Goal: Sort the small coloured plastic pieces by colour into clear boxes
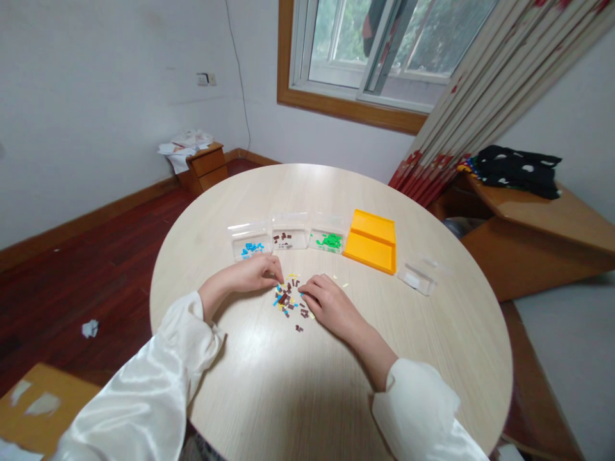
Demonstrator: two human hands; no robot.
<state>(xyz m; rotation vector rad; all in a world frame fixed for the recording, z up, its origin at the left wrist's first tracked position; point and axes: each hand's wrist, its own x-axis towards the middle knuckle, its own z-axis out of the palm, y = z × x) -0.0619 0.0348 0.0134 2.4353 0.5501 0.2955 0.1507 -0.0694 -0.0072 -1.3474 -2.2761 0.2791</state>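
A loose pile of tiny brown, blue and yellow toy bricks (284,299) lies on the table between my hands. My left hand (255,274) reaches to its upper left side, fingers curled and tips drawn together; whatever they pinch is too small to make out. From the right, my right hand (330,306) has its thumb and fingers closed at the pile's edge, with a speck of blue brick (302,294) showing at the tips. Beyond my left hand stands a clear box with blue bricks (252,248). A stray brown brick (299,328) sits nearer to me.
Along the far side stand a clear box with brown pieces (289,238), another with green pieces (327,241), a yellow two-part tray (371,240) and a small clear box (417,278). Pale yellow bits lie right of the pile. The round table (307,397) has a curved edge.
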